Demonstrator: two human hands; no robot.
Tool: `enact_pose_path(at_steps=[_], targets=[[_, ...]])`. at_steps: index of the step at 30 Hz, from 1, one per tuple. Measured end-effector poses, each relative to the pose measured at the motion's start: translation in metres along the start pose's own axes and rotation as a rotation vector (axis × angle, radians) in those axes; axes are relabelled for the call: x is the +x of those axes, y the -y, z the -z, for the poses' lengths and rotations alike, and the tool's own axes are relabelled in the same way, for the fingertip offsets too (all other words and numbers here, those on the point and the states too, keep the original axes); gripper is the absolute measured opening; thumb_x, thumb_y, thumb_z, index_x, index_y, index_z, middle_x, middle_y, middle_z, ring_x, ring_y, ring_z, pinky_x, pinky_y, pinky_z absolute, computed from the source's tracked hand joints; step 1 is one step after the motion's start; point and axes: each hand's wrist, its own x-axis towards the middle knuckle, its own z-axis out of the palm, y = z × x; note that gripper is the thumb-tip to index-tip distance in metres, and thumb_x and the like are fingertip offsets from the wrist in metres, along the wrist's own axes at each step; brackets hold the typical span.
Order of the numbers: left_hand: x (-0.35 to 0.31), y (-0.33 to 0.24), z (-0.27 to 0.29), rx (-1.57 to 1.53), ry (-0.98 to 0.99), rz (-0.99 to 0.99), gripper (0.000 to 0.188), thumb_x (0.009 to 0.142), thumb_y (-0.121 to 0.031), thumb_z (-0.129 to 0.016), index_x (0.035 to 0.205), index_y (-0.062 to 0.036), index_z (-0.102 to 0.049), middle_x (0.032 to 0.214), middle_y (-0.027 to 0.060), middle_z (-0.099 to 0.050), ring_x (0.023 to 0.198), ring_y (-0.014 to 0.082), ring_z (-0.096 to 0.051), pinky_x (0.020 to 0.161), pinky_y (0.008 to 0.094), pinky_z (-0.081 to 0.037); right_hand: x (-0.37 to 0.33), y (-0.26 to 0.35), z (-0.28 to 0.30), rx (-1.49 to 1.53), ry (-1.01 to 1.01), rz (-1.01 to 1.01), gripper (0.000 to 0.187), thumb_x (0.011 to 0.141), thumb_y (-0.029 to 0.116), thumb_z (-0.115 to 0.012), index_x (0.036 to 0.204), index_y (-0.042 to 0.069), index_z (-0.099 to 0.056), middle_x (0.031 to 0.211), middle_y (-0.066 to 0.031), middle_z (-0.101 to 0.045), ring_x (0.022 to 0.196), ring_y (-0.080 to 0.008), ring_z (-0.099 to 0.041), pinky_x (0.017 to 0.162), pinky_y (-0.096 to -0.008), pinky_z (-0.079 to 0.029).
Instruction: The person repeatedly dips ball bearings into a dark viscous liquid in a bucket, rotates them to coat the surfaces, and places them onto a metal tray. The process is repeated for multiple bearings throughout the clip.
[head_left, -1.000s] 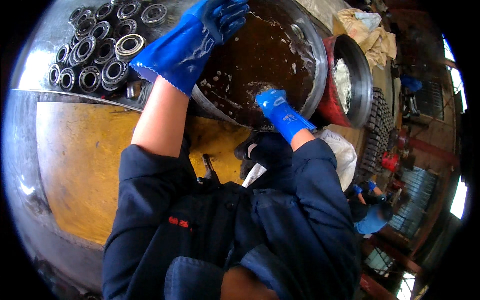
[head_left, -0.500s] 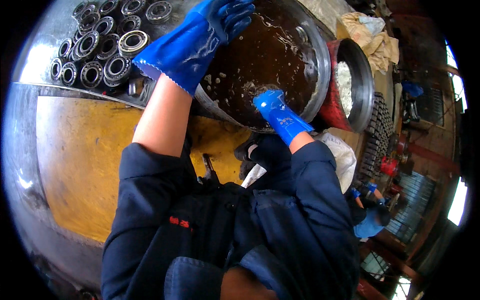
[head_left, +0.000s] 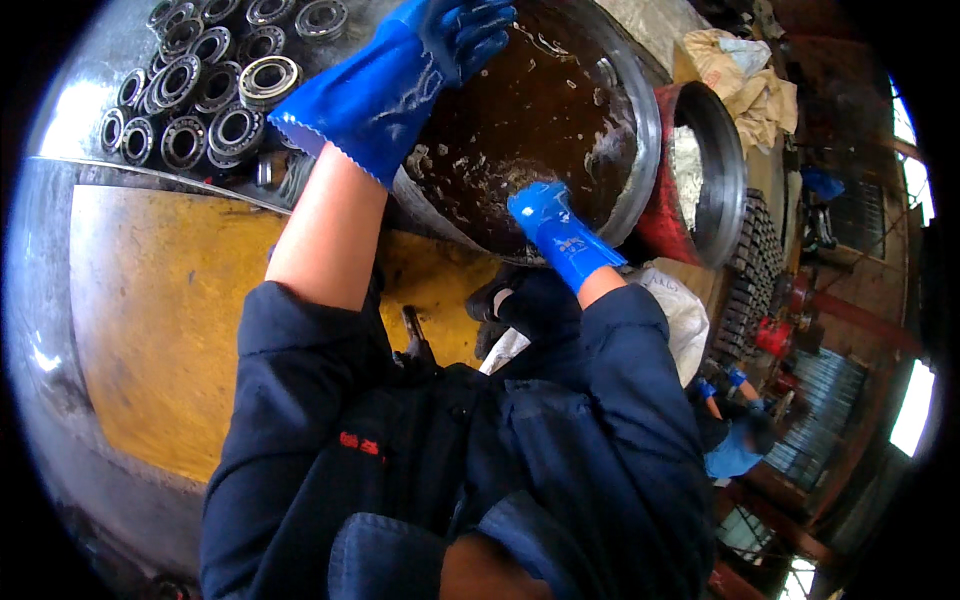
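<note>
Dips the blue-gloved right hand [head_left: 541, 208] into brown liquid [head_left: 535, 120] inside a round metal drum [head_left: 648, 140], toward its near side, with fingers curled and partly submerged (cannot tell whether clasped on anything down there). Stretches the left hand [head_left: 465, 38], gloved in the same blue, over the drum's far left part, with fingers loosely bent and slightly apart; cannot tell the grip for certain, with the palm turned from view. Has dark ring bearings [head_left: 190, 88] clustered to the left, a yellow sheet [head_left: 170, 330] near left, and a red drum [head_left: 665, 205] just beside the metal drum, on the right.
</note>
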Motion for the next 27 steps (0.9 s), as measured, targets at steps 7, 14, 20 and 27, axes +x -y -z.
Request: enact_pose_path(at_steps=[7, 14, 20, 27], targets=[[0.006, -0.002, -0.012, -0.014, -0.053, 0.035, 0.048, 0.11, -0.031, -0.041, 0.153, -0.0092, -0.044, 0.153, 0.0122, -0.054, 0.135, 0.0303, -0.056, 0.109, 0.0438, -0.048, -0.003, -0.022, -0.061, 1.343, -0.242, -0.296, 0.036, 0.087, 0.036, -0.069, 0.11, 0.009, -0.074, 0.116, -0.0228, -0.071, 0.111, -0.0382, -0.069, 0.093, -0.0487, -0.055], [0.005, -0.007, -0.012, 0.019, -0.226, 0.078, 0.048, 0.11, -0.03, -0.04, 0.153, -0.0092, -0.043, 0.153, 0.0116, -0.054, 0.135, 0.0294, -0.056, 0.109, 0.043, -0.048, 0.008, -0.012, -0.002, 0.003, -0.007, 0.11, 0.022, 0.089, 0.025, -0.069, 0.107, 0.013, -0.074, 0.115, -0.0182, -0.074, 0.108, -0.0408, -0.07, 0.088, -0.0519, -0.057], [0.006, -0.003, -0.001, -0.003, -0.006, 0.018, 0.049, 0.11, -0.031, -0.04, 0.154, -0.01, -0.043, 0.154, 0.012, -0.054, 0.135, 0.0296, -0.056, 0.108, 0.0432, -0.048, 0.005, -0.026, -0.06, 0.535, -0.181, -0.325, 0.031, 0.089, 0.033, -0.066, 0.11, 0.012, -0.075, 0.115, -0.0213, -0.072, 0.109, -0.045, -0.067, 0.091, -0.0522, -0.055], [0.005, 0.001, 0.01, -0.012, -0.05, 0.021, 0.05, 0.11, -0.033, -0.04, 0.155, -0.0097, -0.042, 0.155, 0.0133, -0.051, 0.139, 0.0305, -0.053, 0.112, 0.0442, -0.045, 0.005, -0.008, -0.026, -0.003, -0.042, 0.082, 0.03, 0.079, 0.033, -0.079, 0.104, 0.017, -0.079, 0.108, -0.0134, -0.077, 0.103, -0.0354, -0.073, 0.085, -0.05, -0.059]])
